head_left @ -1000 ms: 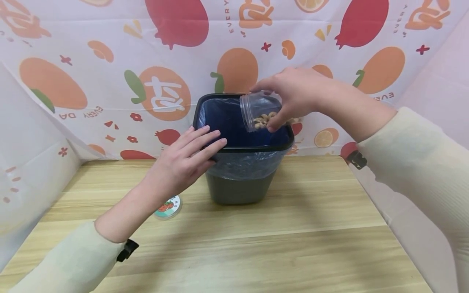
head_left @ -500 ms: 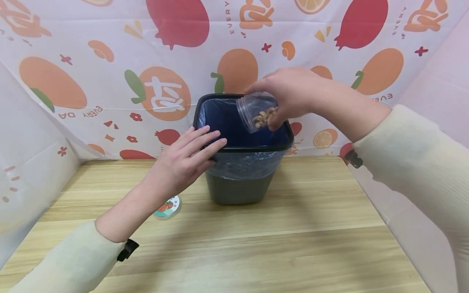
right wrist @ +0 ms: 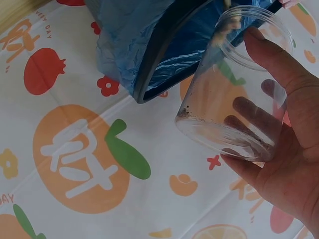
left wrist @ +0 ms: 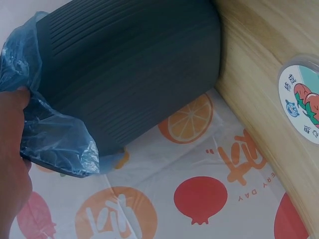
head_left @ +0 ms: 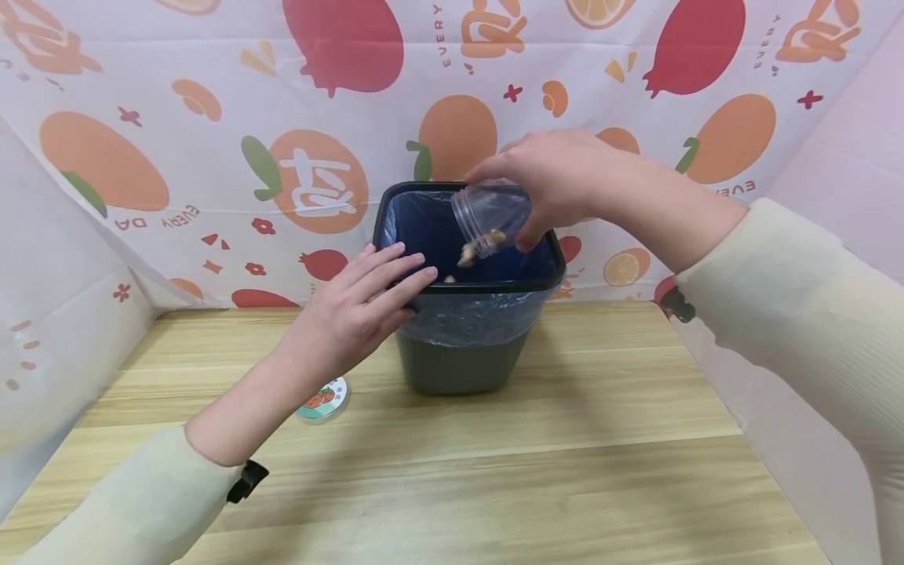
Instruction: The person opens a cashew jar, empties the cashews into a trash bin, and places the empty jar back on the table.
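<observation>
A dark trash can (head_left: 462,370), lined with a translucent blue bag (head_left: 480,318), stands at the back of the table. My left hand (head_left: 353,308) holds its near-left rim, fingers laid over the edge and thumb outside against the bag in the left wrist view. Over the opening, my right hand (head_left: 561,176) grips a clear plastic jar (right wrist: 227,99), tipped with its mouth down to the left. Tan cashews (head_left: 468,253) spill from the mouth into the can. In the right wrist view the jar's base is bare apart from dark crumbs; the nuts cluster at its mouth.
A round lid (head_left: 326,400) with a strawberry picture lies on the wooden table (head_left: 452,479), left of the can and partly behind my left forearm. A fruit-print cloth (head_left: 233,102) hangs right behind the can.
My right hand has shifted slightly left and tilted the jar further down. The cashews have slid from inside the jar to its mouth and are dropping out. The left hand stays put.
</observation>
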`<state>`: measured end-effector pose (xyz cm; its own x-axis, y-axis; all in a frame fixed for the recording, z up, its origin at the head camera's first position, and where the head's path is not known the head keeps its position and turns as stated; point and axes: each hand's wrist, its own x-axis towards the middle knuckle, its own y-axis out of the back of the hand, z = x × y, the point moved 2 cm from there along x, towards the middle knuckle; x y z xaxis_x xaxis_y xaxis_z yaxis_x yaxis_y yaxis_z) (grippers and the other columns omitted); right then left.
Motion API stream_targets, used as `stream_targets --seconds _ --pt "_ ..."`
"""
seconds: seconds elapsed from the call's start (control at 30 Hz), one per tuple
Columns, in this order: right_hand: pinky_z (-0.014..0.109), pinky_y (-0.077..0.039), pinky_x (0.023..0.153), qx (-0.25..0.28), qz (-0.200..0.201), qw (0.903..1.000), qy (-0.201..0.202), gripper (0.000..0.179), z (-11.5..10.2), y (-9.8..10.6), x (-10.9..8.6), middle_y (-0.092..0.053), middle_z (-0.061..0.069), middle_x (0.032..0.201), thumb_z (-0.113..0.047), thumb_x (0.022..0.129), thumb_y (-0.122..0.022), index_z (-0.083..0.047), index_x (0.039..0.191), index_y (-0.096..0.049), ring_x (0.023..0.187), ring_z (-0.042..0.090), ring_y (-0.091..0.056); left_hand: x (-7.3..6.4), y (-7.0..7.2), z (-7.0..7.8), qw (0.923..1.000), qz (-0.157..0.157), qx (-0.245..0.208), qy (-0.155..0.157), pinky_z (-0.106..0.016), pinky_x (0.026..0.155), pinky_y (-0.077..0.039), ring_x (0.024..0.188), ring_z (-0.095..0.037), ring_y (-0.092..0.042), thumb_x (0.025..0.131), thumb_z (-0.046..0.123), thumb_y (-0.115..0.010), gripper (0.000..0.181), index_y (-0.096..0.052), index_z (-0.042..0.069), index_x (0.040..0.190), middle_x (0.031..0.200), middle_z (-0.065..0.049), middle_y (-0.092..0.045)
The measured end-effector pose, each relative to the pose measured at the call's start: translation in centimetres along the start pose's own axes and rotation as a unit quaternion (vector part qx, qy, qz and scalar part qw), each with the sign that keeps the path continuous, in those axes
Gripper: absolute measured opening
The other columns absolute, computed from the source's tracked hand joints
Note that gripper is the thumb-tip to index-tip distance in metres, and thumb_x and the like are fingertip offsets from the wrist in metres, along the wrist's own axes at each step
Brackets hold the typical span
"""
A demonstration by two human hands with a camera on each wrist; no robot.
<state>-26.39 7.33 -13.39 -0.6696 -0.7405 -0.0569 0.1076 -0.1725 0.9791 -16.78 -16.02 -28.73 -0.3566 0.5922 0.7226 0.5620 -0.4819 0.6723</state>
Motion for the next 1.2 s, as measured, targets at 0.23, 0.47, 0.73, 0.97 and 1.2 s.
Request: stream_targets --seconds 0.23,0.47,0.73,0.97,1.2 --pt "0.055 -0.054 0.082 -0.004 0.004 1.0 0.004 0.09 -0.1 0.1 0.0 -0.061 0.005 0.136 -0.04 0.068 -0.091 -0.035 0.147 -0.047 0.117 0.031 -0.056 0.1 0.0 0.0 1.0 0.003 -0.003 -0.001 -0.057 0.11 -0.039 0.134 -0.036 -0.051 0.081 0.005 -0.081 0.066 -0.057 0.012 0.142 0.137 -0.014 -0.061" --pt "0.055 -0.054 0.081 -0.004 0.005 1.0 0.004 0.092 -0.1 0.1 -0.1 -0.06 0.005 0.139 -0.04 0.068 -0.091 -0.035 0.148 -0.047 0.119 0.032 -0.055 0.1 0.0 0.0 1.0 0.001 0.002 0.001 -0.057 0.111 -0.039 0.136 -0.034 -0.049 0.082 0.005 -0.081 0.065 -0.057 0.013 0.142 0.137 -0.014 -0.06" --pt "0.052 -0.053 0.083 0.012 0.004 0.9999 -0.008 0.091 0.2 -0.1 -0.5 -0.056 0.003 0.144 -0.042 0.07 -0.09 -0.037 0.149 -0.044 0.123 0.03 -0.053 0.1 0.0 0.1 0.9999 0.015 0.003 -0.005 -0.058 0.108 -0.041 0.135 -0.034 -0.05 0.08 0.003 -0.082 0.067 -0.057 0.011 0.141 0.136 -0.014 -0.061" --pt "0.057 -0.046 0.099 0.07 0.032 0.9969 -0.012 0.094 1.9 -0.6 -1.8 -0.053 0.003 0.147 -0.048 0.072 -0.087 -0.031 0.152 -0.041 0.131 0.029 -0.05 0.3 -0.2 0.2 0.9999 0.014 -0.003 -0.004 -0.057 0.108 -0.041 0.135 -0.034 -0.05 0.079 0.003 -0.083 0.068 -0.058 0.012 0.141 0.136 -0.014 -0.062" --pt "0.053 -0.044 0.104 0.174 0.068 0.982 -0.028 0.096 3.7 -2.0 -3.4 -0.055 0.004 0.143 -0.053 0.072 -0.086 -0.033 0.153 -0.039 0.131 0.025 -0.05 0.2 0.0 0.2 0.9999 0.014 0.002 -0.004 -0.058 0.108 -0.042 0.135 -0.035 -0.05 0.079 0.003 -0.083 0.067 -0.058 0.011 0.14 0.135 -0.015 -0.062"
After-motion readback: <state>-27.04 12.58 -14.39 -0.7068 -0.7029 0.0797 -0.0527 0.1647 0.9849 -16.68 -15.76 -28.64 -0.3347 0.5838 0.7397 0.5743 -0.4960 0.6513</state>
